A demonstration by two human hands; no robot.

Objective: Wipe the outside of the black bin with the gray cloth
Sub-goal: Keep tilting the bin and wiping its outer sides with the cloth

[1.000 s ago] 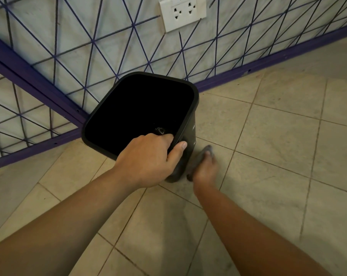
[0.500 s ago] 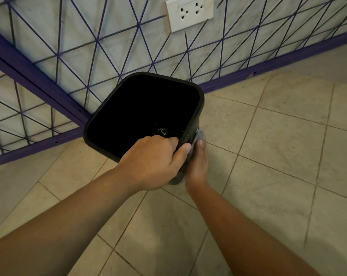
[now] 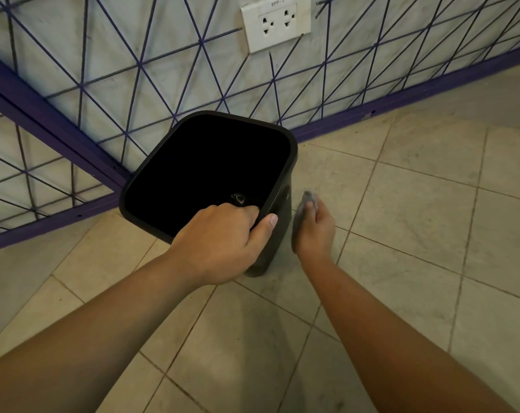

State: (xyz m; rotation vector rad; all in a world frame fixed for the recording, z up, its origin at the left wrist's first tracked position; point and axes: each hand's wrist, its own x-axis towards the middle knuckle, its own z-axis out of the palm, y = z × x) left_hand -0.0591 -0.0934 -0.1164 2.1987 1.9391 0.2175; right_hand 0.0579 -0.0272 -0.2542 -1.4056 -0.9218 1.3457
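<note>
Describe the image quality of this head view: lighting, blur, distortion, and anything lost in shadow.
Head view: soft, even light and no hard glare; wide-angle bending bows the purple baseboard; the black bin interior is crushed to solid black, hiding detail; the gray cloth in the right hand looks slightly smeared; the left hand on the rim is sharp.

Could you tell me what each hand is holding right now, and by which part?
The left hand grips the black bin by its near rim, fingers inside. The right hand holds the gray cloth beside the bin's outer wall.
</note>
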